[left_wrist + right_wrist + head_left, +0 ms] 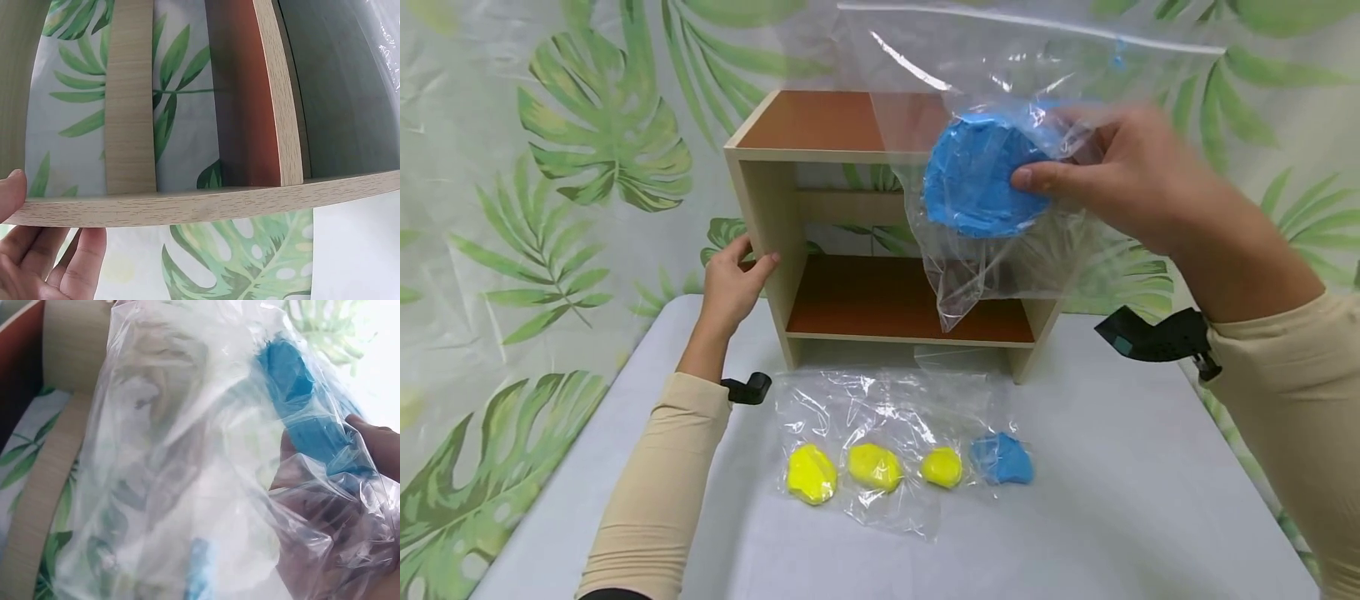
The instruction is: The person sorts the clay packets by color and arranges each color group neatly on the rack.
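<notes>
In the head view my right hand holds up a flat round lump of blue modelling clay inside a clear zip bag, thumb in front and fingers behind. The right wrist view shows the same blue clay through crumpled plastic, partly covered by the fingers. My left hand grips the left side panel of a small wooden shelf unit. From the left wrist, the thumb lies on the inner side of the panel and the fingers on the outer side.
Several bagged clay lumps lie in a row before the shelf: a left yellow lump, a middle yellow lump, a small yellow lump and a blue lump. A leaf-patterned sheet hangs behind the white table.
</notes>
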`<action>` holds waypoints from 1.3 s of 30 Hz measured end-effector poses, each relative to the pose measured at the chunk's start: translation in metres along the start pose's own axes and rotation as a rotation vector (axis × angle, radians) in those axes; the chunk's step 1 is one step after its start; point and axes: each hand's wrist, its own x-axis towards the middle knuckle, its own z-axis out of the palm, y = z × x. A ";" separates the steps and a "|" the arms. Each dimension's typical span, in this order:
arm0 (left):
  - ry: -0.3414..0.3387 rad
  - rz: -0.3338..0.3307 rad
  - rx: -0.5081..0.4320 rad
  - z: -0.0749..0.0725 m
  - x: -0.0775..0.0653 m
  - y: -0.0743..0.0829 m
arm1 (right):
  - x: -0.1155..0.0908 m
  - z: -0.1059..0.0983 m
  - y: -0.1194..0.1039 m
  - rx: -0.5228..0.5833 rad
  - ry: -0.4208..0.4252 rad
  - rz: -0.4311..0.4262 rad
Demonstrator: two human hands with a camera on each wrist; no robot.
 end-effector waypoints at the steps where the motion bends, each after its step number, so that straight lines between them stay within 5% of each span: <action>1: -0.002 0.000 -0.005 0.000 0.000 0.000 | 0.003 -0.002 -0.001 0.016 -0.005 -0.001; 13: -0.010 -0.018 -0.008 0.001 -0.001 -0.003 | 0.035 -0.005 -0.018 -0.016 -0.047 0.088; 27: 0.003 0.002 0.000 0.003 -0.006 -0.002 | 0.082 0.004 -0.033 0.316 0.009 0.146; 39: 0.014 0.013 0.003 0.004 -0.006 0.001 | 0.115 0.005 -0.039 0.323 0.061 0.336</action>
